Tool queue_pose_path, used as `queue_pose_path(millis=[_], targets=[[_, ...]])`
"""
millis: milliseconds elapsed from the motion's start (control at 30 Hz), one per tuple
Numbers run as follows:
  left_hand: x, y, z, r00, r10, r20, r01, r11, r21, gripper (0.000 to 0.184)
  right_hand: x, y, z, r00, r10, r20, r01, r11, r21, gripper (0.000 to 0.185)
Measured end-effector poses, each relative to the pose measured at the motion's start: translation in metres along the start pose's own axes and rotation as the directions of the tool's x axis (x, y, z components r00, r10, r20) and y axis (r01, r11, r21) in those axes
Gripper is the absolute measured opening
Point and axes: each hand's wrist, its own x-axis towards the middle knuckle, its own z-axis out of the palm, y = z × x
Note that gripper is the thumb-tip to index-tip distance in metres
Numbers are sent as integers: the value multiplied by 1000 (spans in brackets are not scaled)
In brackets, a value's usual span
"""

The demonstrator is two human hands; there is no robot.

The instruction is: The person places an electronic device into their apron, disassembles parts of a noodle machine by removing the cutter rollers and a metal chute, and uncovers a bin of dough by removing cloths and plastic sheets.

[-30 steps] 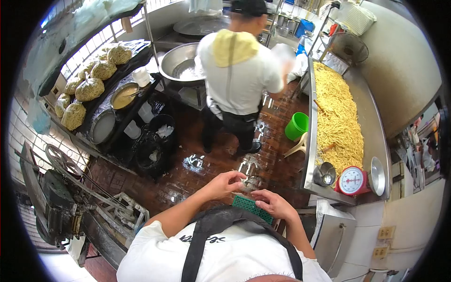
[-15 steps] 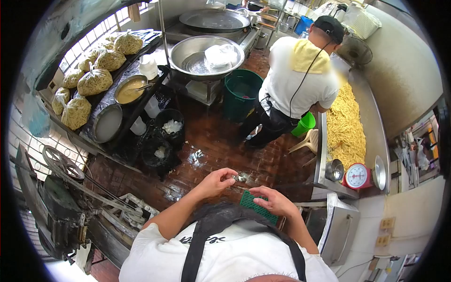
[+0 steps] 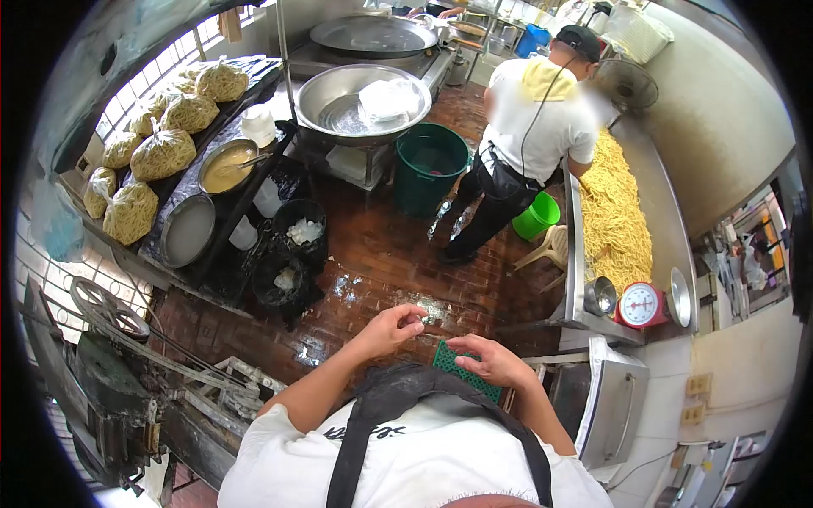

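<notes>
open brick floor [image 3: 385, 271] beyond left hand [image 3: 388, 333]

A green, rectangular plastic crate [image 3: 450, 361] with a perforated surface is seen slanted beside the dark apron [image 3: 412, 388], partly covered by the right hand [image 3: 493, 360]; whether it is touched cannot be told.

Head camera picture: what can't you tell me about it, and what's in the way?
- Head view: what the left hand pinches, if anything; its own fingers cover it.
- Head view: what the co-worker's hands are doing; mostly hidden by their body.
- Head view: the number on the red scale; too small.
- Head view: the whole word on the white shirt; the black apron covers part.
</notes>
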Motion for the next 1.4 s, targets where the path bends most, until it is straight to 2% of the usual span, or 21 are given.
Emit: queue_pose_path(millis=[233, 433, 633, 733, 833, 1033, 1400], targets=[[2, -1, 1, 1000, -10, 26, 11, 999, -40, 30, 1, 3, 3, 1000, 5, -2, -5, 1000, 1, 40], [4, 3, 0, 1000, 16, 10, -17, 1000, 24, 30, 2, 4, 2, 1000, -23, -6, 23, 999, -26, 40], [5, 0, 2, 999, -14, 50, 15, 1000, -16, 30, 2, 6, 5, 999, -38, -8, 38, 999, -1, 40], [2, 8, 1, 998, -30, 57, 29, 999, 32, 30, 3, 3, 5, 999, -36, -7, 36, 999, 1, 40], [1, 7, 2, 999, -13, 47, 14, 1000, -16, 29, 5, 1, 5, 999, -40, -4, 40, 999, -6, 40], [-4, 6, -3, 1000, 4, 26, -6, 999, 53, 29, 8, -1, 7, 998, -64, 4, 64, 998, -27, 40], [-17, 4, -4, 1000, 16, 2, -16, 1000, 25, 29, 10, -15, 12, 997, -64, 30, 66, 996, -54, 42]])
